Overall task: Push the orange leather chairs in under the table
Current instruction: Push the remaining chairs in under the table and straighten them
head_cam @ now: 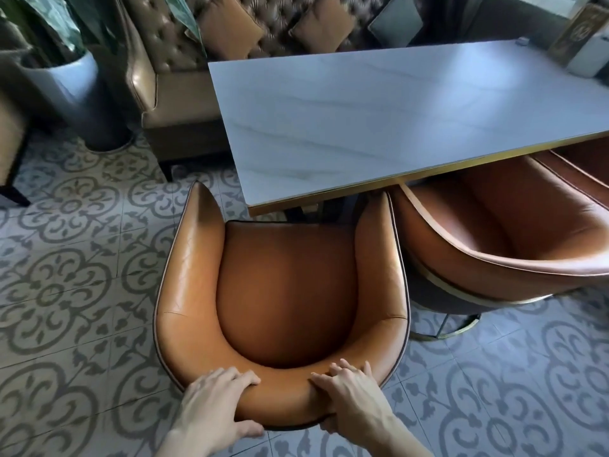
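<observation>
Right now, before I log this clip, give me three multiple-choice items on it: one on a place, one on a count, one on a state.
1. Where are both hands?
A. On the backrest of the near chair
B. On the table top
C. On the sofa

2. How many cushions lean on the sofa?
A. One
B. Three
C. Five

3. How does the near chair stand?
A. Tipped over
B. Fully under the table
C. Mostly clear of the table

A: left hand and right hand grip the near chair backrest.
B: three cushions on the sofa.
C: its seat lies outside the table edge.
</observation>
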A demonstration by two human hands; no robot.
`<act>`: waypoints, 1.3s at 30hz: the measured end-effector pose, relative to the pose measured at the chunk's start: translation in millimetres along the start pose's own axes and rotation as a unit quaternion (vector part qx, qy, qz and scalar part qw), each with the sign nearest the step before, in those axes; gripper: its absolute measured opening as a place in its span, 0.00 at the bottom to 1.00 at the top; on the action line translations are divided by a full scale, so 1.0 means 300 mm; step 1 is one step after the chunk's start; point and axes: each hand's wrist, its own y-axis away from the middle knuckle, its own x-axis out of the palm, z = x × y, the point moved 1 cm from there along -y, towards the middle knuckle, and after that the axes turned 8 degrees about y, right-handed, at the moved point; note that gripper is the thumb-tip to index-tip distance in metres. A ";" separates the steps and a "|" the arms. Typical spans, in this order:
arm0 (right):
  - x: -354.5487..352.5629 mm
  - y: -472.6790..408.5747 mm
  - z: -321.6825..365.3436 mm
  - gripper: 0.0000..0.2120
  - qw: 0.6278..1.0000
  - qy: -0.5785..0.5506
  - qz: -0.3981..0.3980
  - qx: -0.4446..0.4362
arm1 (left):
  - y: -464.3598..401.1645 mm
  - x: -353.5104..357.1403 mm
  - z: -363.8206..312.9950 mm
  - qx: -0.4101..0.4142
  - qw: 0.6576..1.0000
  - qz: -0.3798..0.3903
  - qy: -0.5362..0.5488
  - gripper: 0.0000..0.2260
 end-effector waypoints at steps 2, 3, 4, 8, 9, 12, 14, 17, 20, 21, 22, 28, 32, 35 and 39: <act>-0.005 0.030 -0.062 0.39 1.000 0.004 0.004 -0.001 | -0.003 0.031 -0.063 -0.004 1.000 -0.006 0.015 0.36; -0.008 0.044 -0.091 0.39 1.000 0.006 0.007 0.000 | -0.005 0.046 -0.091 -0.006 1.000 -0.009 0.018 0.36; -0.009 0.056 -0.116 0.39 1.000 0.008 0.008 0.000 | -0.007 0.060 -0.116 -0.008 1.000 -0.009 0.019 0.36; -0.008 0.097 -0.184 0.39 1.000 0.022 0.012 -0.004 | -0.010 0.098 -0.196 -0.017 1.000 -0.003 0.026 0.35; -0.006 0.105 -0.195 0.39 1.000 0.022 0.009 -0.005 | -0.010 0.105 -0.211 -0.020 0.999 -0.004 0.029 0.35; -0.006 0.124 -0.221 0.39 0.999 0.031 0.004 -0.010 | -0.010 0.132 -0.242 -0.028 0.999 -0.005 0.027 0.36; -0.007 0.135 -0.237 0.39 1.000 0.030 -0.005 -0.008 | -0.007 0.151 -0.260 -0.027 0.999 -0.016 0.022 0.36; -0.022 0.146 -0.272 0.39 1.000 0.026 0.004 -0.009 | -0.006 0.183 -0.298 -0.029 0.999 -0.036 0.029 0.34; -0.030 0.156 -0.315 0.39 1.000 0.024 0.000 -0.002 | -0.022 0.212 -0.341 -0.025 0.997 -0.057 0.036 0.33; -0.034 0.161 -0.328 0.39 1.000 0.024 -0.005 0.002 | -0.029 0.222 -0.355 -0.026 0.997 -0.064 0.038 0.32; -0.039 0.164 -0.342 0.39 1.000 0.021 -0.012 0.007 | -0.037 0.231 -0.368 -0.028 0.996 -0.071 0.040 0.32; -0.067 0.142 -0.445 0.40 0.999 0.007 -0.045 0.020 | -0.098 0.238 -0.455 -0.040 0.992 -0.110 0.041 0.30; -0.067 0.106 -0.519 0.41 0.999 0.016 -0.044 0.010 | -0.130 0.218 -0.507 -0.050 0.988 -0.125 0.069 0.30; -0.063 0.084 -0.553 0.40 0.997 0.053 -0.048 -0.037 | -0.142 0.210 -0.519 -0.067 0.986 -0.129 0.087 0.32; -0.043 0.059 -0.564 0.39 0.994 0.064 -0.054 -0.070 | -0.139 0.203 -0.525 -0.074 0.983 -0.132 0.100 0.36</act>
